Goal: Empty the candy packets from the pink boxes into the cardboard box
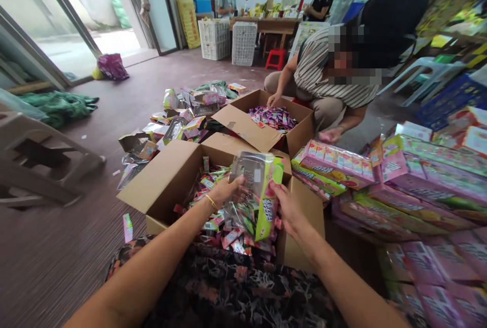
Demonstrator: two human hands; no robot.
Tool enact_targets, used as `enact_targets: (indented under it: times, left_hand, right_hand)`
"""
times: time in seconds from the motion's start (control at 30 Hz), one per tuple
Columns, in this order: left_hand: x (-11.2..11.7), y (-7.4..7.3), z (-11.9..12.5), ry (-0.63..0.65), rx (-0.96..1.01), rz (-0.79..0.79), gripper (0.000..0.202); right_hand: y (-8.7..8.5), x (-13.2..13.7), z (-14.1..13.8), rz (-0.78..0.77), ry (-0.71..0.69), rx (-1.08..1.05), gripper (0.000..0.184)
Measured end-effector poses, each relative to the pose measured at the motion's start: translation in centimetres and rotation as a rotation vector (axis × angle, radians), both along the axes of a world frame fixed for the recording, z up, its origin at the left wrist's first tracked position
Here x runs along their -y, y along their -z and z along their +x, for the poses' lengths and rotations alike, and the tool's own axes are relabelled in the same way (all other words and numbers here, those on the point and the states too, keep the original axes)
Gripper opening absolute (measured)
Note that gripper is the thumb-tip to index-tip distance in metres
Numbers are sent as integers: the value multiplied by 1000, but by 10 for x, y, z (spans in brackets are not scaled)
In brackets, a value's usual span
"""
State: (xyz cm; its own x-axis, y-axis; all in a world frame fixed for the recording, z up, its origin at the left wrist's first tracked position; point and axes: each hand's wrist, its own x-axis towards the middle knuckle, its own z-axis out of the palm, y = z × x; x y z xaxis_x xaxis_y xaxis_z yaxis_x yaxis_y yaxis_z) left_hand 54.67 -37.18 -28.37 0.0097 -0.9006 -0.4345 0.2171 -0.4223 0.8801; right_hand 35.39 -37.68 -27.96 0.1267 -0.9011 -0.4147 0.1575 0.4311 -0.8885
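Over an open cardboard box (163, 186) in front of me, both my hands grip a display pack (265, 209) with a clear plastic side and a green-and-pink printed panel. My left hand (227, 191) is closed at the clear side, its fingertips partly seen against the plastic. On the printed edge, my right hand (286, 205) pinches with thumb and fingers. The pack is tilted, and I see no small packets left inside it that I can make out clearly. Beneath it, small colourful packets (207, 183) fill the cardboard box.
A co-worker (338, 74) crouches at a second cardboard box (300, 130) of purple packets. Full display packs (338, 166) are stacked at right. Torn packaging (178, 125) lies at left behind the boxes, near a plastic stool (41, 160). Two people sit at a far table (262, 25).
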Motion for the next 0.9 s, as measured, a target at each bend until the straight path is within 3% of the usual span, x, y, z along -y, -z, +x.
enact_targets:
  times: [0.13, 0.27, 0.5, 0.57, 0.73, 0.9]
  left_hand:
    - [0, -3, -2, -19, -277, 26, 38]
    - [0, -8, -3, 46, -542, -48, 40]
    - [1, -15, -7, -25, -682, -53, 39]
    - [3, -16, -6, -55, -683, -61, 39]
    - [6, -19, -5, -76, -662, -31, 38]
    - [3, -24, -7, -77, -716, -36, 41]
  right_hand:
    - [-31, 4, -13, -267, -137, 13, 46]
    - [-41, 8, -21, -249, -302, 256, 63]
    - [-32, 6, -12, -109, -265, 311, 81]
    - [-27, 3, -9, -55, -312, 310, 84]
    - [-17, -4, -10, 52, -412, 392, 87]
    - [-13, -12, -6, 99, -336, 408, 81]
